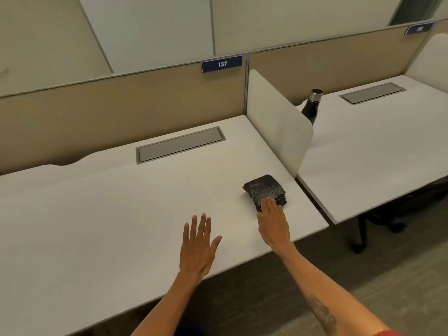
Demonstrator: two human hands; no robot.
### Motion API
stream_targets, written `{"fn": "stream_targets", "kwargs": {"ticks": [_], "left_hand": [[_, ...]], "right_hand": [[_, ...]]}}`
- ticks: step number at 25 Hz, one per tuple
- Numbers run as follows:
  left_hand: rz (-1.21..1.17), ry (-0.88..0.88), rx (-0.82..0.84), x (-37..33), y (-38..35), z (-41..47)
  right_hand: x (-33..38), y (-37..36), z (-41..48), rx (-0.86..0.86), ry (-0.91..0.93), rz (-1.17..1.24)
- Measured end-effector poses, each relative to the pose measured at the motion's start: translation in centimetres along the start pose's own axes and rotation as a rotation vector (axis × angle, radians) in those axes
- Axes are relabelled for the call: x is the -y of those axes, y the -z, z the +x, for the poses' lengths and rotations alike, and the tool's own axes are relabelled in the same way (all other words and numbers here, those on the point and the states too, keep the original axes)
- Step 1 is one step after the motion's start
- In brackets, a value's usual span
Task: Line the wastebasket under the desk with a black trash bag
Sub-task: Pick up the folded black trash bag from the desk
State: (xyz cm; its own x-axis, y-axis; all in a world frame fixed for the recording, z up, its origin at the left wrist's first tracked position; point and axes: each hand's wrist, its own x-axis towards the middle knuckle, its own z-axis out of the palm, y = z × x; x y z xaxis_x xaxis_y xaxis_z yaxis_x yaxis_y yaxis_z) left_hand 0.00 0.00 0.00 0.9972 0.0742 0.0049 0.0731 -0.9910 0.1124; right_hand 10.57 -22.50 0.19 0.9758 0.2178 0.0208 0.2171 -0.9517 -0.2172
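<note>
A folded stack of black trash bags [263,189] lies near the right front corner of the white desk [109,214]. My right hand [274,224] is flat and open, its fingertips over the stack's near edge. To the left, my left hand [197,248] hovers open above the desk with fingers spread, holding nothing. The wastebasket is hidden from view.
A white divider panel [276,127] separates this desk from the neighbouring desk [371,154] on the right, where a black bottle [312,106] stands. A grey cable hatch [180,144] sits in the desk. Tan partition with sign 137 [221,64] behind. Dark carpet below.
</note>
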Motion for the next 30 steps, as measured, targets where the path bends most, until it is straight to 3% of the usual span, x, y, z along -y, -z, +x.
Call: {"fn": "stream_targets", "kwargs": {"ticks": [7, 15, 22, 25, 30], "left_hand": [[0.025, 0.051, 0.04, 1.1, -3.0, 0.8], [-0.001, 0.117, 0.089, 2.7, -4.6, -0.6], [-0.029, 0.141, 0.141, 2.2, -3.5, -1.7], [-0.058, 0.139, 0.151, 1.5, -2.8, -2.1], [-0.105, 0.117, 0.112, 0.2, -1.9, -3.7]], "right_hand": [[-1.1, -2.6, 5.4, 0.073, -0.047, -0.02], [-1.7, -3.4, 7.2, 0.007, -0.087, -0.19], [-0.6, 0.0, 7.5, -0.173, -0.22, 0.004], [-0.5, 1.5, 7.7, -0.307, -0.291, 0.223], [1.0, 4.3, 5.1, -0.362, -0.276, 0.573]]}}
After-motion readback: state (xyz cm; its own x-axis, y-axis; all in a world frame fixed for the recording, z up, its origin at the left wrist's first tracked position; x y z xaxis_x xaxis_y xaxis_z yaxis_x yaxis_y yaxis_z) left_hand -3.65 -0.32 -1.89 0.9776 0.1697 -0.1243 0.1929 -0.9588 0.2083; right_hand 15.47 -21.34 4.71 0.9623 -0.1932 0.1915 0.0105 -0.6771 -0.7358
